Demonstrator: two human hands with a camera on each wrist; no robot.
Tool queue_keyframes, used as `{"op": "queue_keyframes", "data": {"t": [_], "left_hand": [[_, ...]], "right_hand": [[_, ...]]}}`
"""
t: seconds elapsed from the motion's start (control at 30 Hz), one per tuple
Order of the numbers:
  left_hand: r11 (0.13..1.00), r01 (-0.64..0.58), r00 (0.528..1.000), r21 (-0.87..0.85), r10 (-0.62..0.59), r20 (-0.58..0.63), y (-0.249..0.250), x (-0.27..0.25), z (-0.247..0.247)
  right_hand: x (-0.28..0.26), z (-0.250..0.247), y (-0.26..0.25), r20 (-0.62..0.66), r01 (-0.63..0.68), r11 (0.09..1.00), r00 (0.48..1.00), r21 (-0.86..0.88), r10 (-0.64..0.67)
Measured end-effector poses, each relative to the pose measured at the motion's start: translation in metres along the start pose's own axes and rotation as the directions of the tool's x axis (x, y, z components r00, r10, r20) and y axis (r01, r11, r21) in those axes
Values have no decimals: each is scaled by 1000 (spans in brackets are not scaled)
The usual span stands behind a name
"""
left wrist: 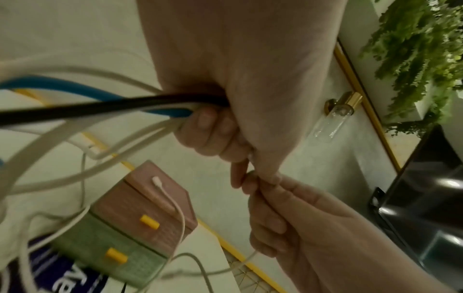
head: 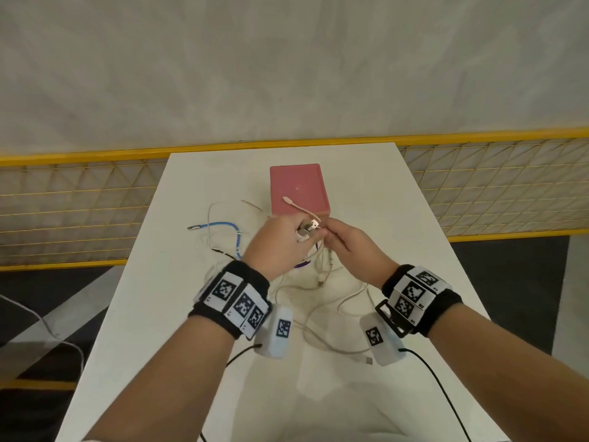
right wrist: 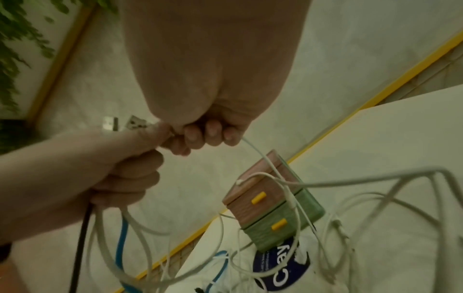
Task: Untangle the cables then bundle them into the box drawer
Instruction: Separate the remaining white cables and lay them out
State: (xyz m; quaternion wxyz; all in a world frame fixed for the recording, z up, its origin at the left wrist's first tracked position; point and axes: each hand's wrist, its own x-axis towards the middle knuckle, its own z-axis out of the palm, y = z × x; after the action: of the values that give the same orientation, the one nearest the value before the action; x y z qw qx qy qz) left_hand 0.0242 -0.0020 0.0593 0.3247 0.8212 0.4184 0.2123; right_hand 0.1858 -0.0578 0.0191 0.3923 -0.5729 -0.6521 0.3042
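Observation:
A two-drawer box [head: 294, 189], pink above green with yellow handles and both drawers shut, stands mid-table. My left hand [head: 299, 232] is raised in front of it and grips a bundle of cables [left wrist: 160, 111]: black, blue and several white ones, with two USB plugs [right wrist: 125, 123] sticking out above the fist. My right hand [head: 331, 234] touches the left one and pinches a thin white cable [right wrist: 253, 148], whose small plug end [left wrist: 156, 180] lies on the box top. The blue cable [head: 223, 226] and white loops [head: 318, 314] trail over the table.
The white table [head: 398, 218] is narrow, with a yellow mesh fence [head: 494, 186] behind and beside it. A round dark-blue label [right wrist: 280, 265] lies under the box front. Black leads [head: 439, 387] run from my wrist cameras across the near table.

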Motion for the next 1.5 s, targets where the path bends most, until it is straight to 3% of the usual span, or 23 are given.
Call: {"op": "queue_keyframes", "data": {"t": [0.1, 0.23, 0.27, 0.33, 0.4, 0.5, 0.57, 0.6, 0.63, 0.7, 0.77, 0.87, 0.93, 1.0, 1.07, 1.13, 1.5], "left_hand": [[999, 26, 996, -32, -29, -79, -5, 6, -5], [995, 82, 922, -63, -99, -374, -17, 15, -31], [994, 65, 935, -83, -90, -343, -15, 14, -32], [998, 12, 989, -66, -22, -147, -6, 10, -20], [1000, -17, 1000, 5, 17, -24, -4, 6, -5], [998, 47, 999, 36, -46, -29, -15, 9, -3], [996, 80, 997, 31, -80, -20, -23, 6, -10], [997, 81, 996, 5, -81, -36, -28, 5, -13], [996, 79, 995, -30, -81, -57, -31, 3, -16], [993, 76, 988, -96, -88, -125, -35, -2, -21], [986, 74, 980, -150, -100, -174, -39, -4, -21], [976, 70, 973, -207, -113, -202, -48, -8, -16], [982, 83, 969, -171, -120, -216, -54, -10, -11], [978, 100, 966, -182, -139, -218, -59, -12, -7], [972, 115, 967, -207, -157, -201, -62, -14, -3], [968, 127, 967, -215, -169, -191, -62, -15, 0], [938, 162, 954, -305, -228, -193, -76, -29, 5]], "right_hand": [[0, -5, 6, 16, -11, 1000, 1000, -18, 11], [-11, -12, 24, -8, -92, 995, 996, -44, 92], [-10, -11, 23, -9, -82, 995, 997, -52, 82], [-5, -5, 15, -5, -43, 998, 999, -55, 43], [1, 1, 9, -9, 60, 994, 998, -91, -61], [7, 0, 19, -32, 164, 894, 980, -418, -194], [11, -4, 21, 86, 47, 869, 996, -493, -4], [14, -6, 17, 122, -20, 866, 988, -500, 93], [19, -8, 13, 116, -43, 878, 987, -477, 112], [34, -11, -2, 74, -3, 939, 997, -343, 30], [49, -11, -12, 125, 29, 978, 992, -208, -3], [58, 0, 1, 201, 32, 962, 979, -272, 24], [55, 10, 17, 285, 55, 888, 955, -456, 87], [45, 24, 34, 385, 68, 760, 889, -646, 248], [38, 37, 50, 434, 98, 659, 822, -745, 369], [34, 46, 61, 437, 116, 613, 803, -781, 405], [34, 50, 83, 419, 47, 723, 840, -689, 345]]}}
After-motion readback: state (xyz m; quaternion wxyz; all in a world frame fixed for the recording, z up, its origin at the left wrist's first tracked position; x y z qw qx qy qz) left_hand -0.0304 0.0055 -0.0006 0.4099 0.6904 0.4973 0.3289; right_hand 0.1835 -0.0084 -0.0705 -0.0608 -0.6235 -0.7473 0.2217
